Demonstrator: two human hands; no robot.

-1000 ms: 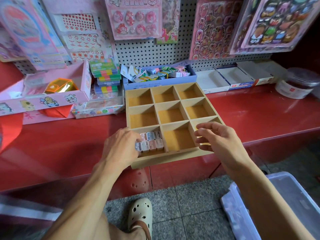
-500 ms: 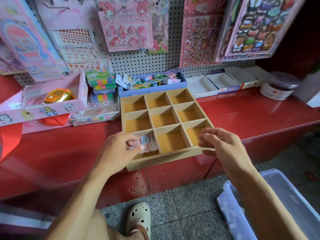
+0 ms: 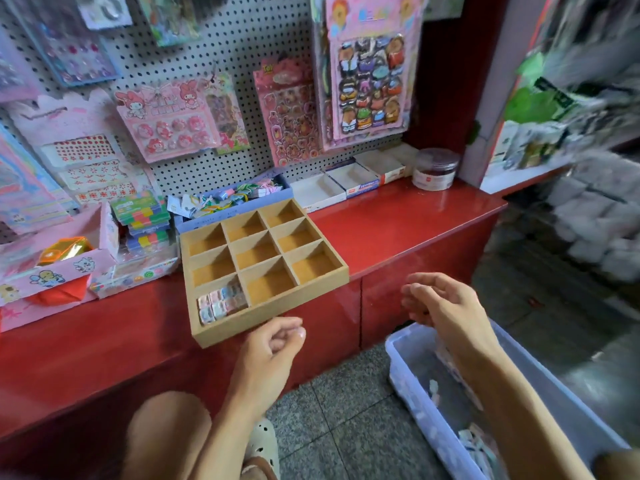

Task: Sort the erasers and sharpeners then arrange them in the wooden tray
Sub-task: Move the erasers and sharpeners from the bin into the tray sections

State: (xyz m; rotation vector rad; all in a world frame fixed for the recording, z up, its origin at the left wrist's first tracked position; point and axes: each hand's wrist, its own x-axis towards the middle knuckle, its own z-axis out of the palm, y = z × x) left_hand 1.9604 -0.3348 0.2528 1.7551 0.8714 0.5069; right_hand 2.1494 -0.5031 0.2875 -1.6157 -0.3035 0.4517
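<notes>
Neither hand grips anything: left hand (image 3: 273,344) hangs w/ fingers loosely curled just below the tray's front edge, right hand (image 3: 440,303) is relaxed and half spread above the far end of the plastic bin (image 3: 401,362) at lower right. Task items: a small block of pastel erasers or sharpeners (image 3: 220,304) (too small to tell which) sits packed in two short rows in the near-left compartment of the wooden tray (image 3: 270,322), mid-frame, on the red counter (image 3: 398,230). Other eight compartments look bare. More loose small pieces show in the bin's bottom, lower right, blurred, prob. the unsorted stock. Step in hand, by my read: between loads, one batch placed, hands heading for the bin. Next move calls for reaching down into the bin w/ the right hand, picking one kind only, then bringing a handful back up to a free compartment, keeping rows tight like the first lot. Tray overhangs the counter's front edge a bit, so press lightly at the near side. Around it: pegboard (image 3: 242,36) w/ sticker packs up top, pink box (image 3: 59,268) at left, lidded jar (image 3: 434,168) at upper right.
</notes>
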